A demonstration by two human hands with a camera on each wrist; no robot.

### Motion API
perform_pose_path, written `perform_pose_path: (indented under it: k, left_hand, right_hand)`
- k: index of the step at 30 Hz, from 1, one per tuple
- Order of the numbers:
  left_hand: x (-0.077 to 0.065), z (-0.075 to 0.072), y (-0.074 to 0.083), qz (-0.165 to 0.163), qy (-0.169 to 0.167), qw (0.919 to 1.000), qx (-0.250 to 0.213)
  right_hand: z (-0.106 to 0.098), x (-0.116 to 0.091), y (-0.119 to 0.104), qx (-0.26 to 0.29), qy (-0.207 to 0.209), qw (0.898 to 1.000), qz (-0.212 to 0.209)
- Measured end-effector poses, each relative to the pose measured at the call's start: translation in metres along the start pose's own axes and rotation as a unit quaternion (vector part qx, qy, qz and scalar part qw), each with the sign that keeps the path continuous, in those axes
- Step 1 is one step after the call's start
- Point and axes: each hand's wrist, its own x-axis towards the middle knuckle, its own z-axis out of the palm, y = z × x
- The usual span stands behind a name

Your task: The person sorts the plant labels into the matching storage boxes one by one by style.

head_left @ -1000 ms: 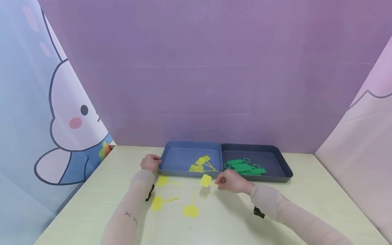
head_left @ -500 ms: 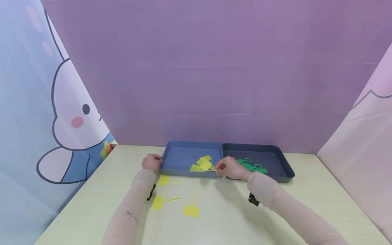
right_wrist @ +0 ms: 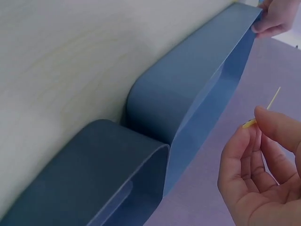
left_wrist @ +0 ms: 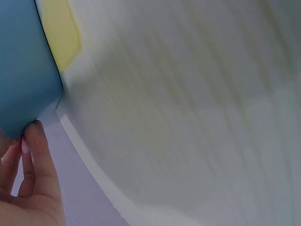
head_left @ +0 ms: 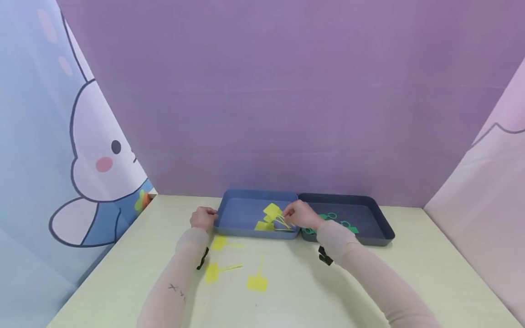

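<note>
My right hand [head_left: 302, 214], above the right end of the blue tray [head_left: 235, 231], pinches the thin tail of a yellow tag [head_left: 272, 210] between thumb and forefinger. In the right wrist view only a thin yellow sliver [right_wrist: 274, 96] of that tag shows. Below it in the tray lie other yellow tags [head_left: 264, 226], partly overlapped. At the tray's left end my left hand [head_left: 203, 218] grips the wall; the left wrist view shows the thumb and fingers [left_wrist: 41, 155] at a corner.
A dark tray [head_left: 348, 239] touches the blue one's right end and holds several green tags [head_left: 350, 228] with ring loops, partly hidden by my right arm. Yellow tags [head_left: 257, 283] lie on the pale table [head_left: 303, 296] in front. A purple cloth [head_left: 287, 100] hangs behind.
The right hand has carried its yellow tag from in front of the blue tray, up over the front wall, to above the yellow tags inside. The left hand stays at the tray's end.
</note>
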Motion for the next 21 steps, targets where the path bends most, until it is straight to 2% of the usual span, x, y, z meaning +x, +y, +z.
perform_pose_path:
  k: [7, 11, 17, 21]
  left_hand:
    - [0.000, -0.001, 0.001, -0.009, -0.005, 0.9999, -0.009]
    - [0.000, -0.002, 0.002, 0.002, -0.003, 1.0000, -0.003]
    - [-0.001, -0.003, 0.004, -0.001, 0.001, 1.0000, 0.001]
    - [-0.002, -0.002, 0.002, -0.007, -0.008, 0.9999, -0.002]
  right_hand:
    - [0.008, 0.013, -0.002, 0.000, 0.005, 1.000, -0.007]
    - [0.013, 0.016, -0.004, 0.002, 0.009, 1.000, -0.002]
    - [0.023, 0.026, 0.000, -0.018, 0.012, 1.000, -0.009]
    - [0.031, 0.032, 0.004, -0.033, 0.021, 0.999, -0.016]
